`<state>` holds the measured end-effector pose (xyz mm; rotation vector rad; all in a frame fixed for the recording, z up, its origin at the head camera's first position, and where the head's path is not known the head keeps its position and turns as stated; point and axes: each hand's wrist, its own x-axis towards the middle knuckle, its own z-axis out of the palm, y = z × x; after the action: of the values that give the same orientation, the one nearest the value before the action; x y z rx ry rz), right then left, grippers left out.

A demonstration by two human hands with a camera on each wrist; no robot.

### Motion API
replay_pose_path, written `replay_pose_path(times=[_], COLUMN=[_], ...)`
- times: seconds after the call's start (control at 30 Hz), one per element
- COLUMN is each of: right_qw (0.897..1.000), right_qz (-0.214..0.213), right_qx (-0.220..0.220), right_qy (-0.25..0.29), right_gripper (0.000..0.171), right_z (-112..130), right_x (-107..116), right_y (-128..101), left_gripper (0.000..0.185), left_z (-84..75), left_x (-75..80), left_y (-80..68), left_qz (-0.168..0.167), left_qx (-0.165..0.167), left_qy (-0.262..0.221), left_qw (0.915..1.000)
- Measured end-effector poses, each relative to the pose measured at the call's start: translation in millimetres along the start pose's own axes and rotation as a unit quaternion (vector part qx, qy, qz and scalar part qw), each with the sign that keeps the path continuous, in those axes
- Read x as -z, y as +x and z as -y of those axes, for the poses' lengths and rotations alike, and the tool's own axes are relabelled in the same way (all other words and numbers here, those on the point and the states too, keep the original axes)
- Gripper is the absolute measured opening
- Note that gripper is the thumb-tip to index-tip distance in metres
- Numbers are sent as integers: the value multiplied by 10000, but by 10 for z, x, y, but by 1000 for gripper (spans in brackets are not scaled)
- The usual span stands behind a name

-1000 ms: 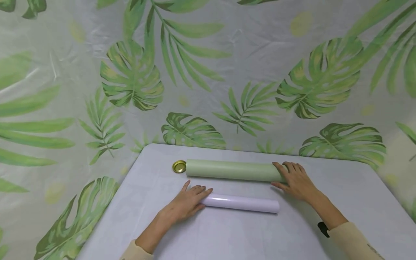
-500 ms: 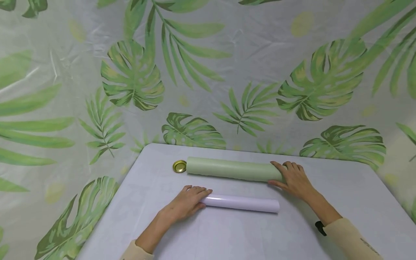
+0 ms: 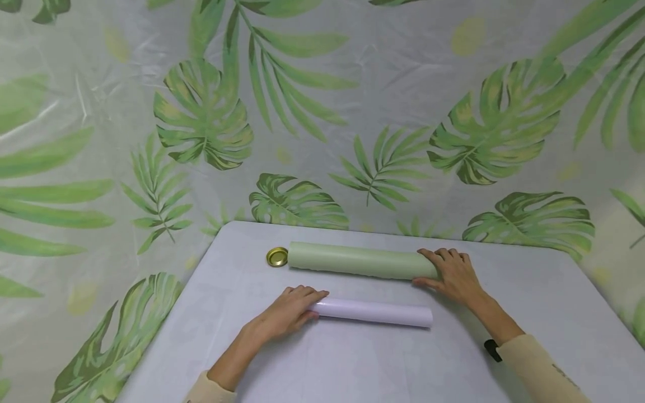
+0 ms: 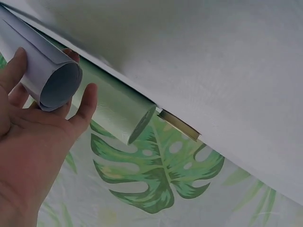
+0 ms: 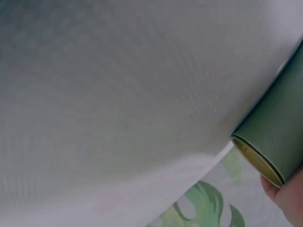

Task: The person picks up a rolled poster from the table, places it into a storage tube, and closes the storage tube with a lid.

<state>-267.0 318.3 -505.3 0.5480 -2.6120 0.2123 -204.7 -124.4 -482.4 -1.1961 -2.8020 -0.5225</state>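
A lilac roll of paper (image 3: 375, 312) lies across the table, its left end in my left hand (image 3: 287, 313). In the left wrist view, the thumb and fingers of the left hand (image 4: 42, 132) curl around the open end of this roll (image 4: 42, 66). Farther back, a thicker pale green roll (image 3: 353, 261) runs roughly parallel to it. My right hand (image 3: 453, 274) holds the green roll's right end, thumb on the near side and fingers over the top. The green roll (image 5: 279, 118) shows a yellowish inside at its open end in the right wrist view.
A round gold-coloured dish-like piece (image 3: 277, 257) lies right at the green roll's left end. The white-covered table (image 3: 363, 364) has its back edge just behind, against a leaf-patterned sheet (image 3: 393, 112).
The green roll's left end has shifted slightly toward the back. My right hand has slid a little left. The left hand's raised finger has come down toward the lilac roll.
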Motion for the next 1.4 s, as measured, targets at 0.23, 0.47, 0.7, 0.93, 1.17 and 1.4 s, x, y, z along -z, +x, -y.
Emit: replay_pose_path(times=[0.23, 0.47, 0.7, 0.93, 1.17, 1.4], right_qw=[9985, 9977, 9942, 9917, 9933, 9924], right_qz=[-521, -666, -1070, -1276, -1141, -1212], right_qx=[132, -80, -70, -4, -200, -194], right_qy=[95, -2, -67, -175, -58, -4], right_gripper=[80, 79, 83, 87, 86, 87], right_z=[-18, -140, -387, -590, -681, -702], right_x=[139, 335, 542, 712, 820, 906], right_y=[-13, -182, -456, -626, -731, -763], left_gripper=[46, 44, 42, 42, 39, 39], left_z=[44, 139, 314, 554, 730, 817], left_x=[69, 266, 494, 716, 865, 1021], left_y=[-33, -98, -266, -585, -880, -1113], left_qz=[-99, 176, 188, 3, -307, -556], left_qx=[-8, 104, 405, 837, 1169, 1553], left_qy=[-303, -1029, -1671, -1896, -2030, -1989], left_qw=[9995, 9945, 9849, 9783, 9717, 9660])
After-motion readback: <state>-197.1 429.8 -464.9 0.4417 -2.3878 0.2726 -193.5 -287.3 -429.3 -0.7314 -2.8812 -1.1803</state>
